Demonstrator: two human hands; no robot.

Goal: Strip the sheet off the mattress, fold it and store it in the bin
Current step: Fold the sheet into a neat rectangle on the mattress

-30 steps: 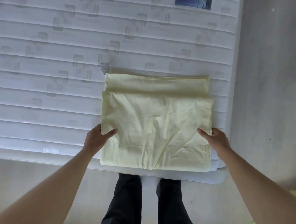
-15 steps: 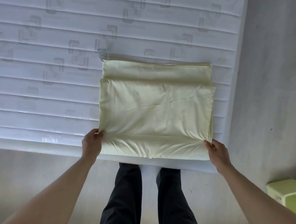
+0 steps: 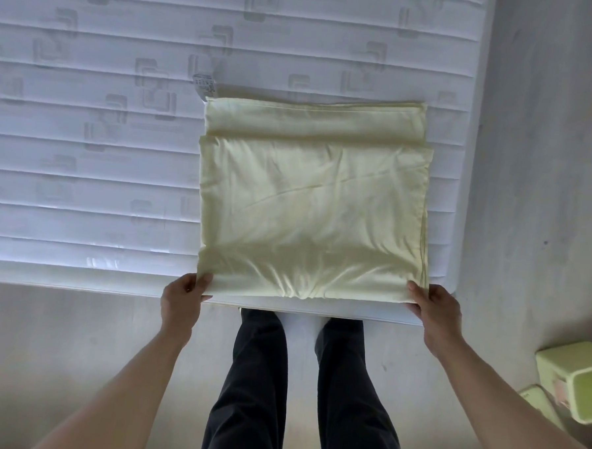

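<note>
**Folded sheet held at its near corners on the bare mattress**

A pale yellow sheet (image 3: pixel 312 204), folded into a thick, roughly square pad, lies flat on the bare white mattress (image 3: pixel 86 144), close to its near edge and toward its right side. A narrower folded band shows along the far side of the pad, stepping out from under the top layer. The cloth bunches into soft wrinkles near the middle of the near edge.

The left hand (image 3: pixel 181 299) grips the near left corner of the sheet, with the thumb on top and the fingers curled under the cloth. The right hand (image 3: pixel 434 310) grips the near right corner in the same way, thumb over the fold, fingers clamped on the cloth from beneath. Both forearms reach in from the near side.

A small white label (image 3: pixel 205 89) sticks out at the sheet's far left corner and lies on the quilted mattress top.

The person stands at the near edge of the mattress, with dark trousers (image 3: pixel 299 396) showing between the arms, on a pale floor (image 3: pixel 530 168). A light green bin (image 3: pixel 574 386) sits on the floor at the near right, well apart from the sheet, its opening partly cut off by the frame edge.
</note>
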